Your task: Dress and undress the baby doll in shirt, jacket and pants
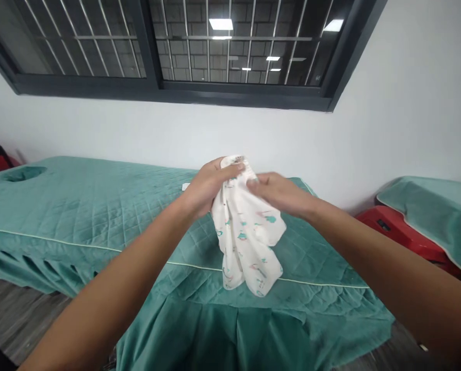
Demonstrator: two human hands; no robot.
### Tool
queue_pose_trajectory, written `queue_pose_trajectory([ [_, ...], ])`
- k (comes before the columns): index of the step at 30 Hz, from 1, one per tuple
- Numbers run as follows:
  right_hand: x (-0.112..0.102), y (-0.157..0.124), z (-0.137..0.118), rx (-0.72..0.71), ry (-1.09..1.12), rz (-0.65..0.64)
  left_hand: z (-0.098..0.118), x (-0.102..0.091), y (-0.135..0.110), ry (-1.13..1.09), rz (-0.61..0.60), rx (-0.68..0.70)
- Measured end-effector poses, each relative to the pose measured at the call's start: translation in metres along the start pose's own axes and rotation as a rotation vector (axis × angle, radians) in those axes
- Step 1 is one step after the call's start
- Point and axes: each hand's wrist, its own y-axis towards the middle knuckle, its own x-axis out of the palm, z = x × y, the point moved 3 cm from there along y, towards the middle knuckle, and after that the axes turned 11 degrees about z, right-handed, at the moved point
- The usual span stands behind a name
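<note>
A small white garment [246, 226] with a teal and pink print hangs in folds from my hands above the bed. Its ribbed upper edge is bunched up, and two rounded ends dangle lowest. My left hand [211, 185] is closed on the top of the cloth, with the thumb lying across it. On the other side, my right hand [275, 190] pinches the garment near the ribbed edge and is slightly blurred. Folds hide some of my fingertips and the garment's full shape.
Beneath the garment stretches a bed [99, 206] with a quilted green cover and a face hole [25, 173] at its left. A small white item [185, 186] lies behind my left wrist. At right, green cloth covers part of a red object [400, 232]. A barred window [234, 46] is above.
</note>
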Motion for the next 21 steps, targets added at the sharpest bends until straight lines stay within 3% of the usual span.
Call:
queue_pose_trajectory([
  [2,0.002,-0.007,0.014,0.102,-0.054,-0.138,-0.01,-0.002,0.0,-0.072,0.031,-0.04],
  [4,-0.002,-0.009,0.023,0.141,0.011,-0.059,-0.023,-0.003,-0.004,-0.08,-0.019,-0.114],
  [7,-0.011,-0.005,0.027,0.113,0.226,0.196,-0.041,-0.001,-0.016,0.067,-0.273,-0.253],
  [10,-0.015,-0.001,0.029,0.103,0.328,0.219,-0.052,-0.002,-0.027,0.168,-0.515,-0.34],
  [12,-0.018,-0.002,0.031,0.126,0.323,0.192,-0.053,-0.005,-0.026,0.075,-0.469,-0.349],
  [16,-0.016,-0.013,0.037,0.179,0.142,-0.02,-0.05,-0.012,-0.009,-0.181,-0.147,-0.242],
  [19,-0.009,-0.021,0.041,0.193,-0.026,-0.178,-0.055,-0.008,-0.003,-0.198,-0.142,-0.247],
  [21,-0.009,-0.02,0.043,0.185,-0.013,-0.103,-0.064,-0.005,-0.005,-0.189,-0.171,-0.309],
])
